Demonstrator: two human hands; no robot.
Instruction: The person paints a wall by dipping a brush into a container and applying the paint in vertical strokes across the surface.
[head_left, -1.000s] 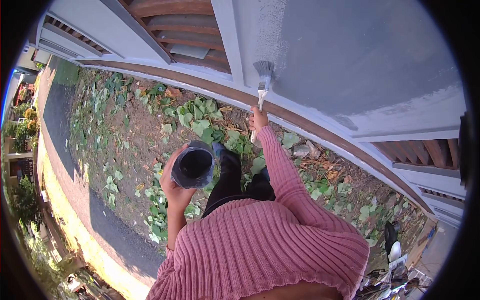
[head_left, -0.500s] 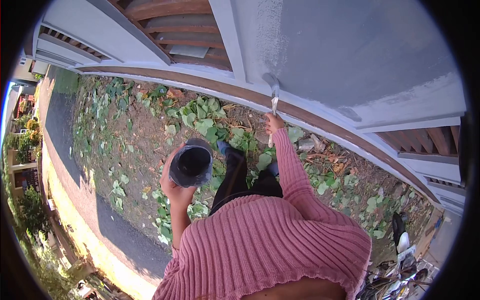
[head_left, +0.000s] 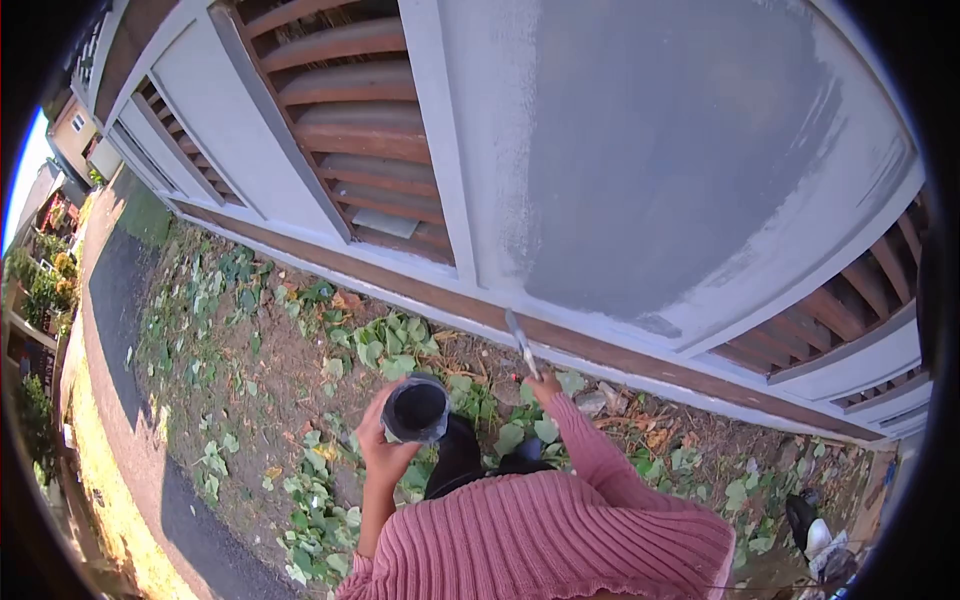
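Note:
My left hand (head_left: 380,440) is wrapped round a dark, paint-smeared cup (head_left: 416,410), held upright with its opening facing me. In my right hand (head_left: 544,386) is a paintbrush (head_left: 521,340), gripped by its handle, with its grey bristles in front of the brown base strip of the wall. Above it rises a wall panel (head_left: 660,170) with a large darker grey painted area and lighter, streaky edges. Whether the bristles touch the wall, I cannot tell.
Brown slatted vents (head_left: 370,130) flank the panel, with a second one (head_left: 830,305) on the right. Leafy plants (head_left: 390,345) and dry leaves cover the soil below. A paved path (head_left: 150,400) runs along the left. Dark and white objects (head_left: 812,530) lie at lower right.
The view has tilted up, showing more of the wall. My right hand has drawn the brush down from the grey panel to the base strip. The cup now sits closer to the brush.

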